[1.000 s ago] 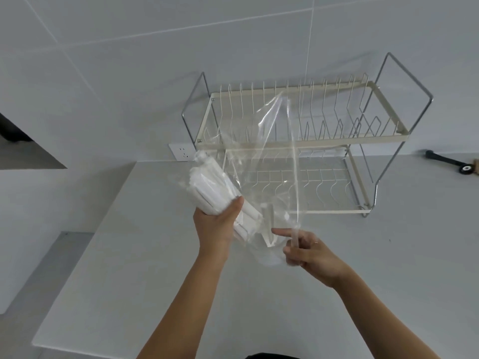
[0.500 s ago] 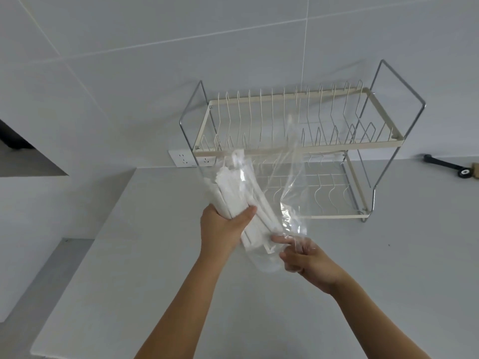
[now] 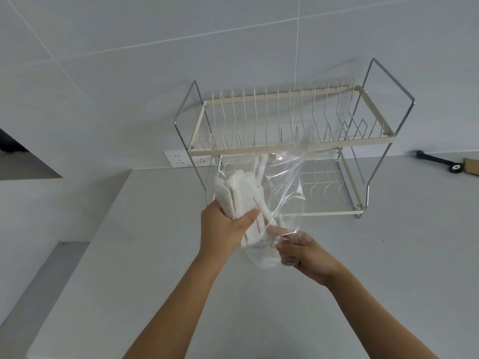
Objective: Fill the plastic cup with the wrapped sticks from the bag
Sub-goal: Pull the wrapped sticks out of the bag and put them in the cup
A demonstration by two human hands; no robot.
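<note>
My left hand grips a bundle of white wrapped sticks from the left, holding it nearly upright above the counter. A clear plastic bag hangs loosely around and to the right of the bundle. My right hand pinches the clear film at the bundle's lower right. Below the sticks' lower ends is a clear rounded plastic shape. I cannot tell whether it is the cup or the bottom of the bag.
A two-tier wire dish rack stands against the tiled wall just behind my hands. A wall socket sits to its left. A black tool and a brown item lie far right. The grey counter ends at the left.
The stick bundle has swung from leaning left to nearly upright and come toward the right hand. The bag's loose top has dropped lower. Both hands keep their hold.
</note>
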